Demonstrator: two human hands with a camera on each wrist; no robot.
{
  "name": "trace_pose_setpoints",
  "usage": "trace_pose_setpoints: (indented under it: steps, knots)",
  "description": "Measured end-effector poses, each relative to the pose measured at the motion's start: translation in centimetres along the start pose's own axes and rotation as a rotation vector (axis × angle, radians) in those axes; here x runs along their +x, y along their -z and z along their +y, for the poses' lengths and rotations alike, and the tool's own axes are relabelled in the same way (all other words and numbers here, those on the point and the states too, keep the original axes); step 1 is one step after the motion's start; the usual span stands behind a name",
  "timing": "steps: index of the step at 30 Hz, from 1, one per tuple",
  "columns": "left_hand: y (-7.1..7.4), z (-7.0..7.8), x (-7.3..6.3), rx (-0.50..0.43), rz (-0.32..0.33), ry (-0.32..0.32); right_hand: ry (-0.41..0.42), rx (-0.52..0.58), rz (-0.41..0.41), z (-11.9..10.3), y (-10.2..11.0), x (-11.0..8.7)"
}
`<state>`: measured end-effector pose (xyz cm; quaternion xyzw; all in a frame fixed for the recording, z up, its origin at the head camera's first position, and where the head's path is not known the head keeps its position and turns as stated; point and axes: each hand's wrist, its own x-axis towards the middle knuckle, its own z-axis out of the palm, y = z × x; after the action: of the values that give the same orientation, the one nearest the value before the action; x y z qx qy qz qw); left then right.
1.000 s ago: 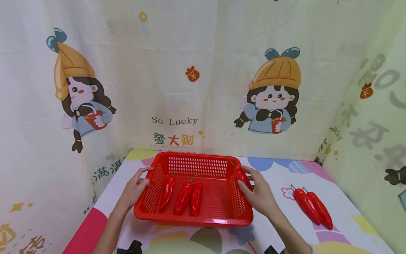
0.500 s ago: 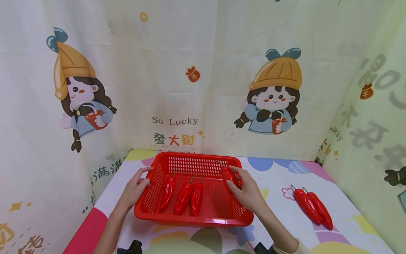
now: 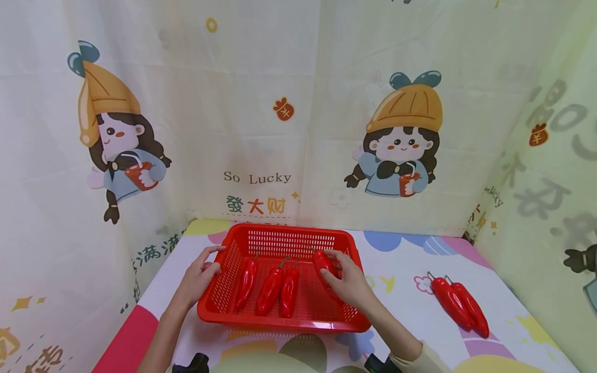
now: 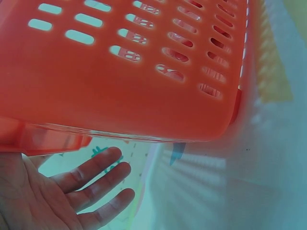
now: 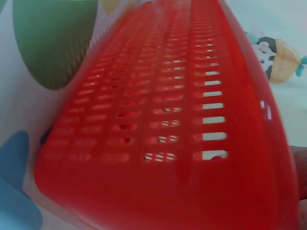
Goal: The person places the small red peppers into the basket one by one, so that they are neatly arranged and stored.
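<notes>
In the head view, my right hand (image 3: 347, 282) grips a red chili pepper (image 3: 323, 263) inside the right half of a red plastic basket (image 3: 284, 325). Its green stem points up and to the left, and part of its body is hidden by the hand. My left hand (image 3: 198, 280) holds the basket's left rim with thumb and index finger; in the left wrist view, the other fingers (image 4: 98, 191) spread loosely outside the wall. Three more chili peppers lie in the basket: one on the left (image 3: 246, 284), one in the middle (image 3: 269, 291) and one beside it (image 3: 289, 291).
Two red chili peppers (image 3: 451, 303) lie side by side on the patterned tabletop (image 3: 396, 259), right of the basket. A printed curtain (image 3: 322, 129) closes off the back and both sides. The basket's slotted wall (image 5: 144, 96) fills most of the right wrist view.
My right hand has moved left with the chili pepper, from the basket's right wall toward the three peppers inside. The left hand and the basket have stayed in place.
</notes>
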<state>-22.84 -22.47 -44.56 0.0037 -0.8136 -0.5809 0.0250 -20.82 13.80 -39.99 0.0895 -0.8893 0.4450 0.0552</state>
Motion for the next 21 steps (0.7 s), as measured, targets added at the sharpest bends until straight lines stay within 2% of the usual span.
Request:
trace_pose_setpoints:
  steps: [9, 14, 21]
  knots:
    - [-0.1, 0.1, 0.0, -0.001, 0.000, -0.001, -0.060, 0.022, -0.099, 0.2, -1.2, 0.3]
    - [-0.1, 0.2, 0.0, 0.001, -0.003, 0.003, -0.153, 0.089, -0.166, 0.2, -1.6, 0.4]
    - [0.0, 0.4, -0.1, 0.013, -0.002, 0.012, -0.284, 0.161, -0.198, 0.3, -2.1, 1.0]
